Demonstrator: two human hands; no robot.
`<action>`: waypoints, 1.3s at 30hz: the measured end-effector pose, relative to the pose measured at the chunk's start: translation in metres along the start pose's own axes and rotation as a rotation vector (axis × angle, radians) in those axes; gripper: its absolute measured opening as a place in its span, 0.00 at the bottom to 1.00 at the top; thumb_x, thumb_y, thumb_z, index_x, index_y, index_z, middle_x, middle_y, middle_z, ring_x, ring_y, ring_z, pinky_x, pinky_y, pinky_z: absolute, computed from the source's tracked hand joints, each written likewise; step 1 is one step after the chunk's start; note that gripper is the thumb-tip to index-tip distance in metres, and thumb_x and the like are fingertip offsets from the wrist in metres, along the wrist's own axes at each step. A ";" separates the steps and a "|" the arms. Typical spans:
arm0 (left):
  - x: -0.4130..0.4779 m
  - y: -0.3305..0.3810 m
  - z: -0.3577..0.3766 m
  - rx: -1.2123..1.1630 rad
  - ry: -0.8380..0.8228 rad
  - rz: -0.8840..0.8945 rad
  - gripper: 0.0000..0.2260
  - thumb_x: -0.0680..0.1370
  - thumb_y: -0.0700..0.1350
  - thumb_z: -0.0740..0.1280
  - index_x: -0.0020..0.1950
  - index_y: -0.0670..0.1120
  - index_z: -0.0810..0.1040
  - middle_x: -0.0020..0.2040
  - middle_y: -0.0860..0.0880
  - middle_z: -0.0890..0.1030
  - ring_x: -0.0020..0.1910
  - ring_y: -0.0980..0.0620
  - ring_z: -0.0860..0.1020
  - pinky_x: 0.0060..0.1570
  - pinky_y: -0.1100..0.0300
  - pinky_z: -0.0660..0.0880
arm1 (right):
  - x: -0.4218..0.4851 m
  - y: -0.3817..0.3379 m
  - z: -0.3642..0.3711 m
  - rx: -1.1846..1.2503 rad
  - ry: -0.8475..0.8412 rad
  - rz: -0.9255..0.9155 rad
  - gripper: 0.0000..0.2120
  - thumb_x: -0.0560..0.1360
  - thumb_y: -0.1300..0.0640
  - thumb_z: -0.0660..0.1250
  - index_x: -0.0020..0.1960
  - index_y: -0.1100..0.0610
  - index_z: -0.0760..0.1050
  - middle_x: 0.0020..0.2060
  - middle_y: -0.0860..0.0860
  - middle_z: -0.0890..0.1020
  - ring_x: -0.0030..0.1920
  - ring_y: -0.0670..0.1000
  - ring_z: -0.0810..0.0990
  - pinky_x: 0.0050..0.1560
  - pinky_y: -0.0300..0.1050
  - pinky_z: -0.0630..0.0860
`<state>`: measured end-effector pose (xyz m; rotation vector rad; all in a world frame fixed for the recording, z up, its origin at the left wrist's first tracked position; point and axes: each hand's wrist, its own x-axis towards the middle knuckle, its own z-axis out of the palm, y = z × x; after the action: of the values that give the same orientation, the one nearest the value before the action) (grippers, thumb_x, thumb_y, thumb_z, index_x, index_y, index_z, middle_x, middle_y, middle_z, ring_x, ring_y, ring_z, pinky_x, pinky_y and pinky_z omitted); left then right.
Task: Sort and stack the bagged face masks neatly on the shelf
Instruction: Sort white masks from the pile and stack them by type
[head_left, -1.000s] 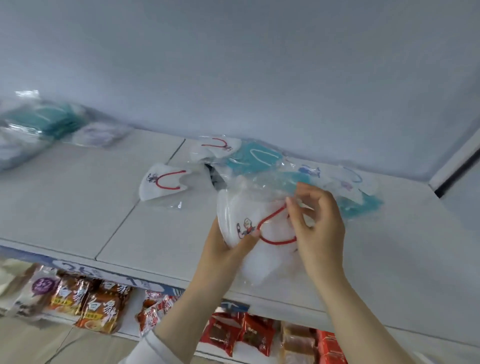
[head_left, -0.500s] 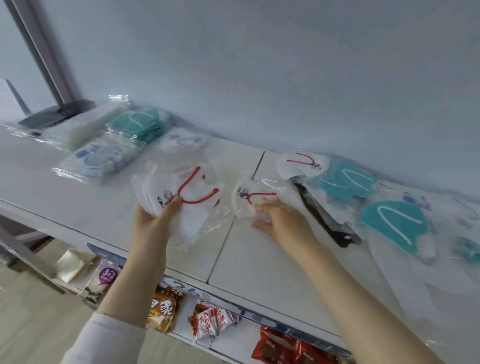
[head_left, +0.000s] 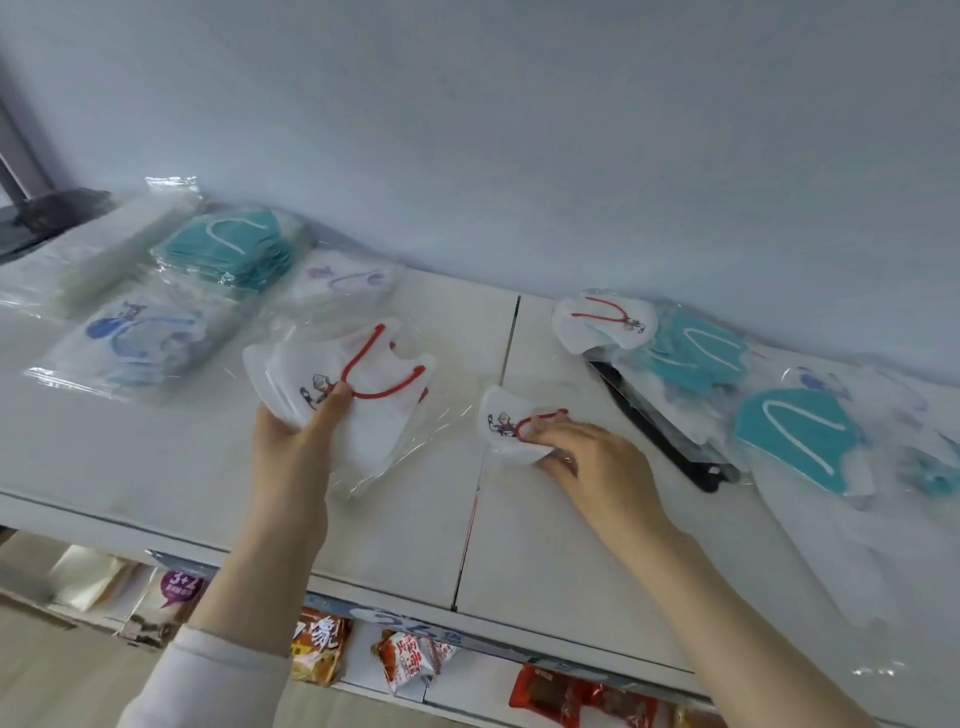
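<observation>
My left hand (head_left: 293, 436) grips a small stack of bagged white masks with red ear loops (head_left: 363, 384), held just above the white shelf (head_left: 130, 467). My right hand (head_left: 592, 462) pinches a single bagged white mask with a red loop (head_left: 506, 423) that lies on the shelf to the right of the panel seam. Sorted piles sit at the back left: teal masks (head_left: 234, 247), blue-print masks (head_left: 130, 338), purple-loop masks (head_left: 343, 280). An unsorted heap lies at the right with a white red-loop mask (head_left: 602, 322) and teal masks (head_left: 800, 436).
A black flat item (head_left: 670, 441) lies under the right heap. A clear packet stack (head_left: 88, 260) sits at the far left by a dark bracket. Snack packets (head_left: 317, 649) fill the lower shelf. The wall rises close behind the shelf.
View swung left. My left hand carried the stack of red-loop masks leftward. My right hand left that stack and took hold of the single red-loop mask on the shelf.
</observation>
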<state>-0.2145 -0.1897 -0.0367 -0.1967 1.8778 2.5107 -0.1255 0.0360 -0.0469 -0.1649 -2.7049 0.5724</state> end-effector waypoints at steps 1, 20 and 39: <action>0.002 0.001 -0.003 0.002 0.005 -0.004 0.18 0.76 0.40 0.68 0.66 0.44 0.72 0.54 0.47 0.81 0.53 0.48 0.80 0.52 0.53 0.76 | -0.002 0.004 -0.003 0.063 0.067 0.039 0.12 0.72 0.57 0.71 0.56 0.52 0.81 0.48 0.45 0.84 0.49 0.44 0.82 0.48 0.39 0.76; -0.004 0.000 0.073 0.072 -0.356 0.016 0.11 0.76 0.43 0.66 0.57 0.43 0.79 0.47 0.49 0.85 0.48 0.51 0.83 0.42 0.62 0.79 | 0.081 0.043 -0.067 0.160 -0.036 -0.002 0.25 0.74 0.49 0.67 0.70 0.51 0.67 0.72 0.41 0.59 0.73 0.40 0.53 0.73 0.46 0.58; 0.016 0.004 0.078 -0.050 -0.137 0.099 0.13 0.78 0.41 0.65 0.62 0.43 0.76 0.42 0.56 0.84 0.41 0.61 0.82 0.37 0.70 0.76 | 0.007 0.002 -0.054 -0.337 -0.164 -0.268 0.19 0.75 0.42 0.56 0.45 0.53 0.80 0.50 0.47 0.84 0.45 0.47 0.83 0.37 0.42 0.80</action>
<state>-0.2382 -0.1170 -0.0128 0.0679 1.8181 2.5614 -0.1114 0.0589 0.0003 0.1648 -2.8974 0.0516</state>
